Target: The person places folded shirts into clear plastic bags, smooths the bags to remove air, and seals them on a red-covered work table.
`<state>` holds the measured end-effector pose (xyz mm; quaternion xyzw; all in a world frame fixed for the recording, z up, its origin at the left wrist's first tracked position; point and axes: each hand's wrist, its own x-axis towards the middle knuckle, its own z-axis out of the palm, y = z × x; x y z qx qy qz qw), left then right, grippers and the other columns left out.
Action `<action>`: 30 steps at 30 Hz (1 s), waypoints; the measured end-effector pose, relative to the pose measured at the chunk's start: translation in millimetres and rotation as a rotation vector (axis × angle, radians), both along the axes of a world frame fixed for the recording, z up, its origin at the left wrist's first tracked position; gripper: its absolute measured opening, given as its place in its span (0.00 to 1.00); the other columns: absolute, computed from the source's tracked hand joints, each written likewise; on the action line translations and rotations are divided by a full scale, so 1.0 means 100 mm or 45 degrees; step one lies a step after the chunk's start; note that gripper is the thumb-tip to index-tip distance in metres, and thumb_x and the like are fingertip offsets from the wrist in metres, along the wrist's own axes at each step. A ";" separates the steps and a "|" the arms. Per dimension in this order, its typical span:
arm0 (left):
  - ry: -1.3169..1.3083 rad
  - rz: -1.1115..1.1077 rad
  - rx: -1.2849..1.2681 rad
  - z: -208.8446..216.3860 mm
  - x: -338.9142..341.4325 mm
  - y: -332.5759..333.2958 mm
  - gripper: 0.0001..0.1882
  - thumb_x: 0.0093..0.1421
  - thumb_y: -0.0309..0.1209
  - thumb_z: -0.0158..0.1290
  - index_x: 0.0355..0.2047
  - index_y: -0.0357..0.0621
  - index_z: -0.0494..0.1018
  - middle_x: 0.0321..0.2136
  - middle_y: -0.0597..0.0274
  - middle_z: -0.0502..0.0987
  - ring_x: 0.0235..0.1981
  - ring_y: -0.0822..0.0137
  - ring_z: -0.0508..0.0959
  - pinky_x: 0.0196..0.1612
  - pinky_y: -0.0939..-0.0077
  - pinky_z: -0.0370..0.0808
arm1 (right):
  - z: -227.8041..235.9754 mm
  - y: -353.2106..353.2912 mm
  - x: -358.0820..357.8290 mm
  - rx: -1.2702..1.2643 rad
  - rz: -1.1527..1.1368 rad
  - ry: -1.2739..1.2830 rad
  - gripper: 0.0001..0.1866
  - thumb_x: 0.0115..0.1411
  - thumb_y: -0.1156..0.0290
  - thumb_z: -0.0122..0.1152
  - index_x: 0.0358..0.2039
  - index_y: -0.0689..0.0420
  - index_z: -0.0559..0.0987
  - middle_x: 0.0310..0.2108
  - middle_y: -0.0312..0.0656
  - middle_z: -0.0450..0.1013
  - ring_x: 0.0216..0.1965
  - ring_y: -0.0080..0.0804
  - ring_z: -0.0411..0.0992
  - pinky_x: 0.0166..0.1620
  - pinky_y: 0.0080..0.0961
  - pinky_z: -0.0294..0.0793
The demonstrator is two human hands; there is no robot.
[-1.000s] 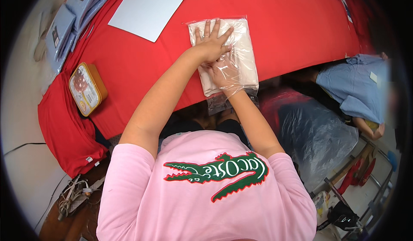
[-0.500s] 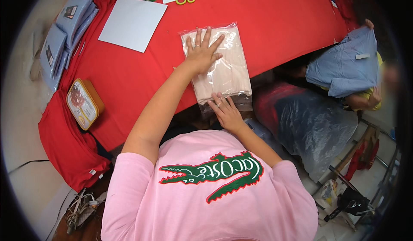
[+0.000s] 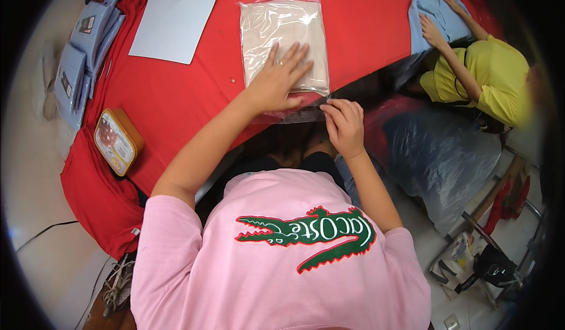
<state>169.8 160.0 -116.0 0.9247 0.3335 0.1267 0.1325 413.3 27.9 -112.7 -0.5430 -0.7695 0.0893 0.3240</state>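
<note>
Cream folded cloth (image 3: 288, 25) already lies inside a clear plastic bag (image 3: 253, 41) on the red-covered table (image 3: 176, 94) in the head view; the bag's loose end (image 3: 294, 115) extends past the table edge, seemingly neither folded nor sealed. The left hand (image 3: 278, 81) spreads flat on the bag; the right hand (image 3: 346, 127) pinches the loose end's corner. A lidded tub (image 3: 116, 141) hides its contents; clear packets (image 3: 72, 77) hold blue garments.

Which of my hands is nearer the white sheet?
Left: your left hand rests on bagged beige cloth, right of the sheet; your right hand is farther right, at the bag's flap.
</note>
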 end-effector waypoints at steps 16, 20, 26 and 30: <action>-0.126 0.081 0.243 -0.45 0.07 -0.14 0.27 0.67 0.36 0.62 0.65 0.47 0.76 0.73 0.57 0.70 0.75 0.53 0.68 0.78 0.42 0.60 | -0.47 -0.02 -0.09 -0.411 -0.249 0.118 0.09 0.60 0.70 0.75 0.40 0.53 0.85 0.48 0.44 0.75 0.51 0.47 0.76 0.55 0.43 0.75; -0.102 0.108 0.338 -0.53 0.01 0.01 0.23 0.69 0.33 0.61 0.64 0.48 0.78 0.70 0.58 0.75 0.73 0.53 0.71 0.77 0.43 0.63 | -0.24 0.00 -0.04 -0.169 -0.147 -0.053 0.07 0.63 0.70 0.72 0.40 0.53 0.85 0.49 0.41 0.76 0.56 0.44 0.74 0.59 0.44 0.71; -0.170 0.116 0.355 -0.56 0.00 0.06 0.20 0.69 0.33 0.61 0.60 0.50 0.81 0.66 0.62 0.79 0.71 0.56 0.74 0.75 0.46 0.67 | -0.16 -0.03 0.03 0.097 -0.001 -0.198 0.07 0.64 0.70 0.71 0.42 0.52 0.85 0.50 0.37 0.76 0.58 0.38 0.73 0.61 0.43 0.69; -0.205 0.152 0.217 -0.53 0.00 0.08 0.20 0.69 0.36 0.60 0.60 0.51 0.81 0.67 0.64 0.79 0.71 0.60 0.73 0.75 0.51 0.67 | -0.23 -0.15 0.13 0.142 0.131 -0.282 0.08 0.64 0.71 0.71 0.44 0.51 0.85 0.52 0.36 0.77 0.60 0.37 0.73 0.62 0.42 0.68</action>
